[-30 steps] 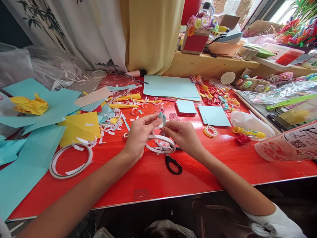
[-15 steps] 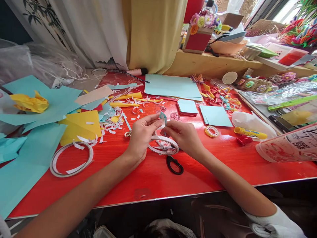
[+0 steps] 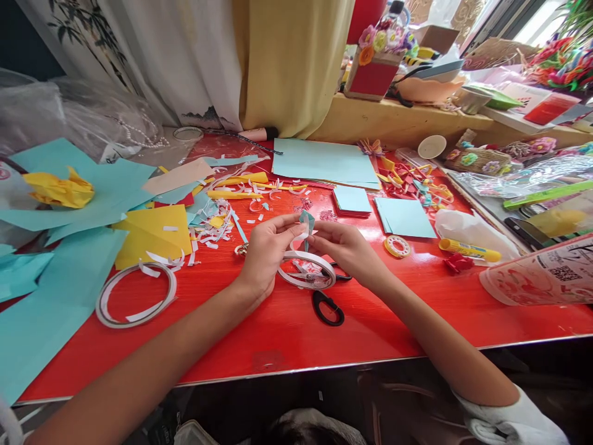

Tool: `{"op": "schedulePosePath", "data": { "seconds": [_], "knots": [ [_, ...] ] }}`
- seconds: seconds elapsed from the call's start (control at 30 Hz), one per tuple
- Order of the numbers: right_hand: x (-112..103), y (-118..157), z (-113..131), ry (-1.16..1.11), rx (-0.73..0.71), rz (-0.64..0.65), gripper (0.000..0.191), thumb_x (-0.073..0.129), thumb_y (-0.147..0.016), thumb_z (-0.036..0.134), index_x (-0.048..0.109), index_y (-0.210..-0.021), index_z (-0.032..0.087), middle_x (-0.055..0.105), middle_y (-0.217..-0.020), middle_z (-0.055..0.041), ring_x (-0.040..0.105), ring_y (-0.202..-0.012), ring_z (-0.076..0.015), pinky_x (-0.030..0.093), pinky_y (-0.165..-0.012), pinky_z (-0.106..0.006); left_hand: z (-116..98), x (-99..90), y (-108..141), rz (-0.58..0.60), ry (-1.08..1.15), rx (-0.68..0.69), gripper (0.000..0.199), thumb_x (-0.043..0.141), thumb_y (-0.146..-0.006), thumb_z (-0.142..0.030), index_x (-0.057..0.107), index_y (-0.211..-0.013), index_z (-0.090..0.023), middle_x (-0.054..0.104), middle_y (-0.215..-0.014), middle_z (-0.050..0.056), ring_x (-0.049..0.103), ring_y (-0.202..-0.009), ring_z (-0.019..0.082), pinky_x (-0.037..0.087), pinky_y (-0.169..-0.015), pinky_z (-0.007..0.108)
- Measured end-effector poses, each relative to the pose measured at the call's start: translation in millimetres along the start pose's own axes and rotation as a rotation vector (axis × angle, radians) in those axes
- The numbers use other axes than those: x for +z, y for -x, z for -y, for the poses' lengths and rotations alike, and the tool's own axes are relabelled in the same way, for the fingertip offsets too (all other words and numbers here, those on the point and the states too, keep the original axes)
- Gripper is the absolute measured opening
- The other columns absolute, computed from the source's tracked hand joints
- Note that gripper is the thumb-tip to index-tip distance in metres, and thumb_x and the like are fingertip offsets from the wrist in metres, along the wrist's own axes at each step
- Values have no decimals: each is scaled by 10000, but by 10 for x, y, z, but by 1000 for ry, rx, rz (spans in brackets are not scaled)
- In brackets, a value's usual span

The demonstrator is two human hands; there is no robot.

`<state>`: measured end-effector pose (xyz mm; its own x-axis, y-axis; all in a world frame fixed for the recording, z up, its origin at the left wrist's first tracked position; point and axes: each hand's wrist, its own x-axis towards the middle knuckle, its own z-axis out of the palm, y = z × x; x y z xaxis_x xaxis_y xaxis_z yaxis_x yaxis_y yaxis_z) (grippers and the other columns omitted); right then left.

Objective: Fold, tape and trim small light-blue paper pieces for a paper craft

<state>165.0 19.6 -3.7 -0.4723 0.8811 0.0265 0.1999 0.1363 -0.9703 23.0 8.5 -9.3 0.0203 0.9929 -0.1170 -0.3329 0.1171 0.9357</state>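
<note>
My left hand [image 3: 265, 254] is closed in a pinch on a small folded blue paper piece [image 3: 306, 218], held above the table. A white strip runs down from the paper to a roll of double-sided tape [image 3: 307, 286], which hangs tilted between my hands. My right hand [image 3: 346, 247] is closed beside the strip, its fingertips pinching at the tape close to the paper; the exact contact is partly hidden. Under the roll lie black-handled scissors [image 3: 328, 308], partly covered by the roll and my right hand.
A larger tape roll [image 3: 104, 305] lies left, near yellow paper [image 3: 155, 232] and white scraps. Behind my hands are stacked blue squares [image 3: 352, 200], more blue squares [image 3: 405, 216] and blue sheets [image 3: 324, 162]. A small yellow tape roll [image 3: 397, 246], glue stick [image 3: 470, 250] and cup [image 3: 523, 281] stand right.
My right hand's fingers have drawn slightly away from the blue paper, showing more of it and of the scissors' second handle. The view has shifted slightly.
</note>
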Motion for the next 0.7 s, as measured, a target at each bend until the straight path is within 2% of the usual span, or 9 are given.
{"op": "schedulePosePath", "data": {
  "seconds": [0.13, 0.23, 0.37, 0.5, 0.7],
  "knots": [
    [-22, -2, 45, -73, 35, 9, 239, 494, -824, 346, 600, -936, 163, 628, -740, -21, 608, -690, -119, 510, -680, -267, -34, -29, -27, 68, -10, -9, 303, 656, -660, -243, 641, -946, -144, 592, -714, 12, 439, -489, 43, 362, -435, 166],
    [-64, -17, 46, -62, 44, -62, 204, 487, -827, 321, 588, -834, 144, 605, -703, -21, 588, -618, -102, 502, -636, -252, -97, -69, -61, 90, -5, 0, 332, 638, -685, -299, 621, -996, -182, 560, -673, -7, 353, -422, 22, 242, -366, 160],
    [-118, -26, 54, 28, -18, -107, 204, 463, -840, 295, 547, -731, 144, 527, -635, 4, 485, -551, -69, 417, -546, -209, -181, -126, -115, 123, -111, 43, 311, 608, -709, -400, 641, -910, -166, 463, -560, -27, 276, -402, 27, 146, -356, 184],
    [-133, -16, 82, 87, -23, -89, 293, 485, -830, 334, 490, -602, 151, 445, -574, 23, 415, -535, -64, 350, -520, -207, -243, -124, -115, 256, -309, 70, 267, 646, -669, -388, 648, -787, -148, 433, -534, -32, 309, -436, 46, 179, -392, 199],
    [-145, -7, 26, -101, -6, -63, 292, 498, -823, 377, 540, -658, 140, 483, -611, 11, 430, -521, -61, 370, -523, -212, -297, -92, -80, 308, -441, 126, 228, 642, -670, -363, 626, -751, -151, 465, -559, -36, 345, -472, 53, 255, -454, 203]
  ]
}}
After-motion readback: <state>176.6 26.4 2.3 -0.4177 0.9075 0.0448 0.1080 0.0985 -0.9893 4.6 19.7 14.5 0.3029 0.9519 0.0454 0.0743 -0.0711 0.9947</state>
